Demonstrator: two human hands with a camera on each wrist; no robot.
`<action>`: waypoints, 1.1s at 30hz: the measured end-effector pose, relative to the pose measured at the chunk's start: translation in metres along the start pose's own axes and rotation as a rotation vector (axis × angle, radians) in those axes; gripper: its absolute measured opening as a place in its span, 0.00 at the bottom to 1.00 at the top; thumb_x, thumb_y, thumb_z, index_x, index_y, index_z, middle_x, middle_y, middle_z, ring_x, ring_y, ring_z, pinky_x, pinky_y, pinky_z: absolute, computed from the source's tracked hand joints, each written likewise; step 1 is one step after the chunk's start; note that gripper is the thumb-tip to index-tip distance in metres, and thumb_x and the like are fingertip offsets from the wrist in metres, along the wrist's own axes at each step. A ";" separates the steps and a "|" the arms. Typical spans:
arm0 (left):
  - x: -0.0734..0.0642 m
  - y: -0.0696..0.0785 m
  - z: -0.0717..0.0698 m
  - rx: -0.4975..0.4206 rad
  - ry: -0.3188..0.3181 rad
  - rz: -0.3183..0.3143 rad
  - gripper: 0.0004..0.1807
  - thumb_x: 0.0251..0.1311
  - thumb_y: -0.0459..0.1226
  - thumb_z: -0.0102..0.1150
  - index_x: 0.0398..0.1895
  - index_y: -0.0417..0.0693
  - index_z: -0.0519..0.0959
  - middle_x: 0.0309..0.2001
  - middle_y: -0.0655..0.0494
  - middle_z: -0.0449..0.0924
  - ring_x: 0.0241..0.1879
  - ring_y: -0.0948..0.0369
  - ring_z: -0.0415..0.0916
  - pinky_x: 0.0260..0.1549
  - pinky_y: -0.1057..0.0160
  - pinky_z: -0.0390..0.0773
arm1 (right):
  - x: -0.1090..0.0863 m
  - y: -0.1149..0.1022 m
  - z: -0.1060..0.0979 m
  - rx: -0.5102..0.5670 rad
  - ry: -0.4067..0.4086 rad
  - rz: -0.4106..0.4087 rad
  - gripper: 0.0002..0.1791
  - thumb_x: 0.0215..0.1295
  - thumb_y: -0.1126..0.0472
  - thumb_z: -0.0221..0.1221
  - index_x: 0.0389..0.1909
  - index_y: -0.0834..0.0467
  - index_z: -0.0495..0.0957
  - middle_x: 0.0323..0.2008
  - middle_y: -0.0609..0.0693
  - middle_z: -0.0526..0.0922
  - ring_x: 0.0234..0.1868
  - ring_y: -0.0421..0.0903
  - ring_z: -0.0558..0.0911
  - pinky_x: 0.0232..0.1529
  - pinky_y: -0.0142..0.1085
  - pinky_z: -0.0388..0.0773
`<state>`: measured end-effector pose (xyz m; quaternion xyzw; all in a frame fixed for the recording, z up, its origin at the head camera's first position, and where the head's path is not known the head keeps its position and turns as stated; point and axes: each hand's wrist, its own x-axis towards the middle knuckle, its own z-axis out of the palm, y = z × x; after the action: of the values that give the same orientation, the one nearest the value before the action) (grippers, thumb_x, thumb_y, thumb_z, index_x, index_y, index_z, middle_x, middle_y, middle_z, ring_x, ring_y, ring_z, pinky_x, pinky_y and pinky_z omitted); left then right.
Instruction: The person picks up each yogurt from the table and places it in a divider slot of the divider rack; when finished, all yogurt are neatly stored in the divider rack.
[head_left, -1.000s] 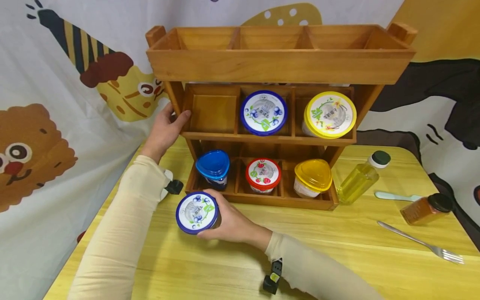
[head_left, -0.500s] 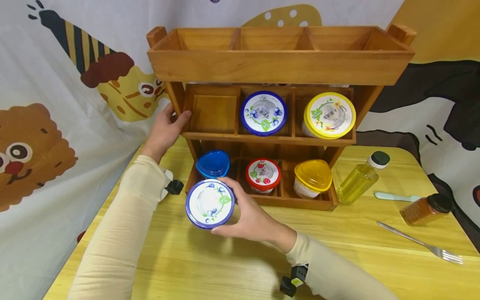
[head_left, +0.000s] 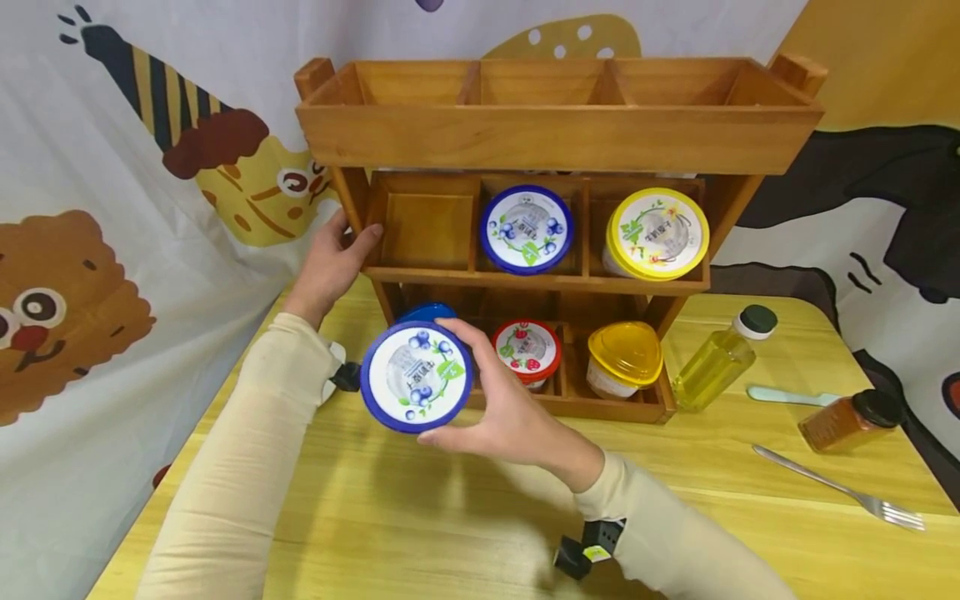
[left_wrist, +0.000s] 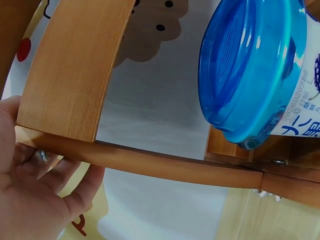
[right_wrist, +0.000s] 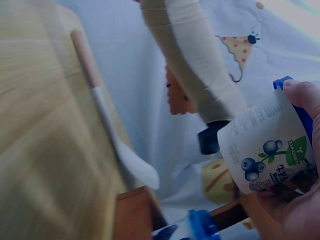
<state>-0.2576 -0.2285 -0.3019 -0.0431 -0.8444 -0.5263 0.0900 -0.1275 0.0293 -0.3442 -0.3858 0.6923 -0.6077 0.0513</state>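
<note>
My right hand [head_left: 517, 421] grips a white yogurt tub [head_left: 416, 377] by its side, its dark-blue, blueberry-printed lid tipped toward the head camera. In the right wrist view the tub's printed wall [right_wrist: 265, 145] shows, with my thumb at the rim. My left hand [head_left: 330, 265] holds the left upright of a three-tier wooden rack [head_left: 555, 137], fingers behind the wood in the left wrist view. On the middle tier, the left compartment [head_left: 429, 225] is bare; another blueberry tub [head_left: 527, 230] and a yellow-rimmed tub [head_left: 657, 234] occupy the others. The held tub partly hides a blue-lidded cup [head_left: 431, 312] below.
On the bottom tier sit a red-rimmed tub [head_left: 527, 352] and a yellow-lidded cup [head_left: 626, 354]. Right of the rack are an oil bottle [head_left: 716, 358], a pale-green-handled utensil [head_left: 791, 396], a spice jar [head_left: 851, 421] and a fork [head_left: 832, 483]. A spatula [right_wrist: 105, 110] lies along the table's left edge.
My right hand has raised the blueberry tub from low over the table, up and slightly right, so that it now covers much of the blue-lidded cup. My left hand has stayed on the rack.
</note>
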 end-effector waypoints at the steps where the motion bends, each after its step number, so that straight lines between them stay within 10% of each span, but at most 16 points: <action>1: 0.000 0.000 0.000 -0.003 -0.001 -0.003 0.32 0.70 0.52 0.51 0.72 0.50 0.62 0.67 0.46 0.69 0.65 0.51 0.72 0.63 0.49 0.73 | 0.002 -0.003 -0.001 0.006 0.003 -0.013 0.60 0.46 0.70 0.74 0.75 0.45 0.48 0.68 0.51 0.64 0.62 0.48 0.73 0.58 0.41 0.79; 17: -0.001 0.000 0.001 -0.008 -0.003 -0.037 0.31 0.70 0.54 0.50 0.72 0.54 0.62 0.66 0.46 0.72 0.64 0.52 0.72 0.62 0.51 0.74 | 0.050 -0.029 -0.016 -0.086 0.162 -0.134 0.60 0.46 0.69 0.75 0.75 0.51 0.47 0.69 0.51 0.63 0.64 0.43 0.70 0.65 0.42 0.72; 27: 0.002 -0.003 0.002 -0.079 0.030 0.046 0.25 0.68 0.42 0.54 0.65 0.42 0.68 0.61 0.43 0.73 0.63 0.51 0.72 0.47 0.72 0.73 | 0.071 -0.025 -0.024 -0.114 0.233 -0.165 0.58 0.48 0.67 0.74 0.75 0.53 0.46 0.69 0.53 0.60 0.63 0.44 0.70 0.62 0.38 0.75; 33: 0.002 -0.002 0.002 -0.055 0.033 0.033 0.26 0.67 0.43 0.56 0.65 0.44 0.68 0.63 0.46 0.72 0.64 0.51 0.72 0.53 0.64 0.75 | 0.082 -0.022 -0.025 -0.229 0.276 -0.156 0.58 0.49 0.61 0.75 0.75 0.53 0.45 0.71 0.52 0.58 0.66 0.43 0.67 0.67 0.39 0.68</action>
<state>-0.2602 -0.2280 -0.3044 -0.0509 -0.8271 -0.5485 0.1116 -0.1875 0.0012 -0.2861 -0.3545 0.7255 -0.5742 -0.1355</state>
